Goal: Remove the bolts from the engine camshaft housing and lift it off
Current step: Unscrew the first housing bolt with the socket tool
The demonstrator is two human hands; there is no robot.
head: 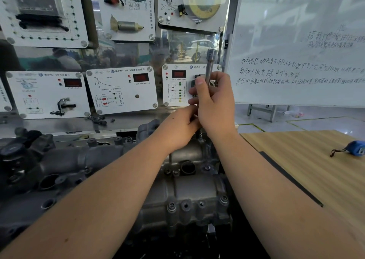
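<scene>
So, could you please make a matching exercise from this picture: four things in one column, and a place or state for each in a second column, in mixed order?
Things:
1. socket tool
2. tape measure
3. whiteboard
4. camshaft housing

Places or states:
A. lies on the wooden table at far right
B. sits on the engine, below the forearms
C. held upright in the right hand
D. stands at upper right, with handwriting

Pairs: 1-C, 2-A, 3-D, 4-B

Grey housing (pixel 189 195) (blue tape measure (pixel 355 149)).
</scene>
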